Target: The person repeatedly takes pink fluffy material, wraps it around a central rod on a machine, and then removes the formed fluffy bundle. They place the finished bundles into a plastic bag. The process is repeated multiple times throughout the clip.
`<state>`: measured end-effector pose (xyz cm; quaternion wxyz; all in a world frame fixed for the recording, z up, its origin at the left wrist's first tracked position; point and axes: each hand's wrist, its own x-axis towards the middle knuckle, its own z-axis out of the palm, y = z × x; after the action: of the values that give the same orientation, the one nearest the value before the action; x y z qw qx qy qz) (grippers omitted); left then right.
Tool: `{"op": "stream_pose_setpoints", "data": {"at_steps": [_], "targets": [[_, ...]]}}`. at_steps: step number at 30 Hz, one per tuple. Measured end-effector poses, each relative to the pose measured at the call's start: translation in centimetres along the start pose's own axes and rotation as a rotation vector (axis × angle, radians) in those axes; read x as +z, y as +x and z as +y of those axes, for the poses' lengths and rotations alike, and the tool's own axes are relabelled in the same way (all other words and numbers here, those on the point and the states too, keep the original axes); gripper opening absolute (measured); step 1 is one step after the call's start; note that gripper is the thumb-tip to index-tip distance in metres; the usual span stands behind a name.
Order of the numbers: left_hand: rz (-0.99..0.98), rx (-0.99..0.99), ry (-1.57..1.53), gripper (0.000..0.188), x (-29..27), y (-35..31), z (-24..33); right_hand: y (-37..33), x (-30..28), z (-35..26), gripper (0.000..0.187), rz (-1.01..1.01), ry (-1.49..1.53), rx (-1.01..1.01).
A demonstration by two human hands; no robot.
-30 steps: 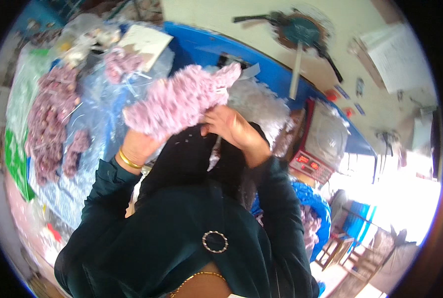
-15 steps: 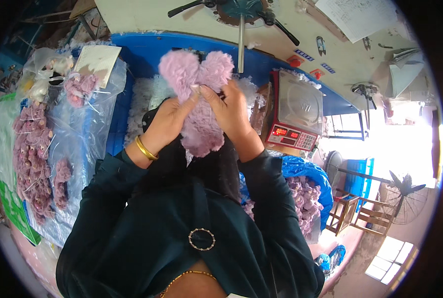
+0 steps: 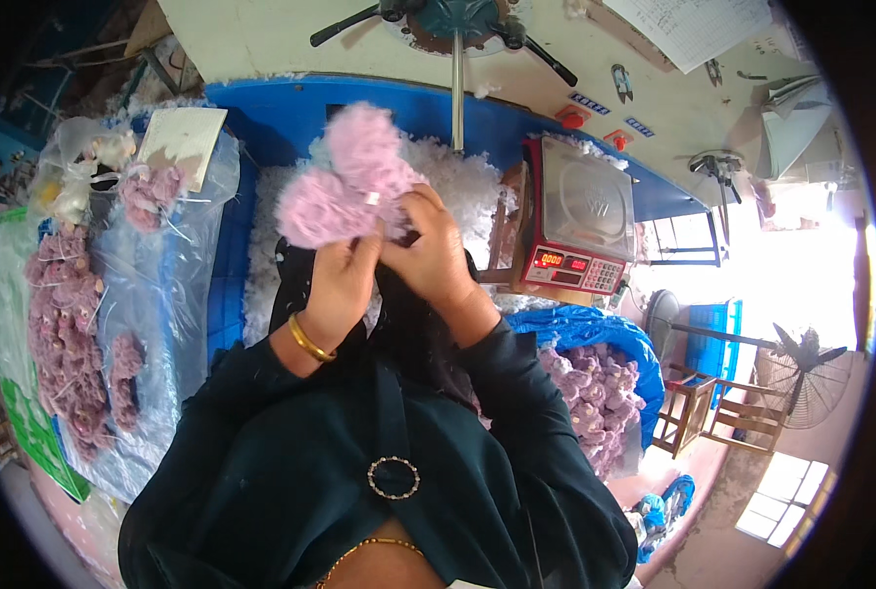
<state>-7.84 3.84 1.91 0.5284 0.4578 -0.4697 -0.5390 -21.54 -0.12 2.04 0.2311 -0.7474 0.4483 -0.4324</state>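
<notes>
A fluffy pink-purple plush piece [image 3: 345, 182] with two rounded lobes is held up in front of me, above a bed of white stuffing. A small white tag or patch shows near its middle. My left hand [image 3: 345, 275], with a gold bangle at the wrist, pinches its lower edge from below. My right hand [image 3: 433, 250] grips it from the right, fingers curled into the fur. Both thumbs meet close together at the lower edge. What lies between the fingertips is too small to make out.
Loose white stuffing [image 3: 467, 182] fills a blue bin ahead. At right stand a red scale [image 3: 580, 216] and a blue bag [image 3: 644, 344] of pink plush pieces [image 3: 595, 402]. Several plush pieces [image 3: 65, 334] lie on plastic sheeting at left. A metal machine [image 3: 457, 29] sits on the table.
The plush piece has been turned, so its lobes now point up and left, and its lower part no longer hangs in sight. My hands have come closer together, slightly lower.
</notes>
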Motion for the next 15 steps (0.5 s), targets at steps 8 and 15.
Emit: {"op": "stream_pose_setpoints", "data": {"at_steps": [8,15], "targets": [[-0.315,-0.151,-0.178,0.019,-3.5,3.7,2.8,1.0,-4.6,-1.8,0.036,-0.260,0.556,0.275],[-0.523,-0.403,-0.438,0.034,-2.4,4.5,2.1,1.3,-6.0,-0.9,0.051,-0.407,1.011,0.729]]}}
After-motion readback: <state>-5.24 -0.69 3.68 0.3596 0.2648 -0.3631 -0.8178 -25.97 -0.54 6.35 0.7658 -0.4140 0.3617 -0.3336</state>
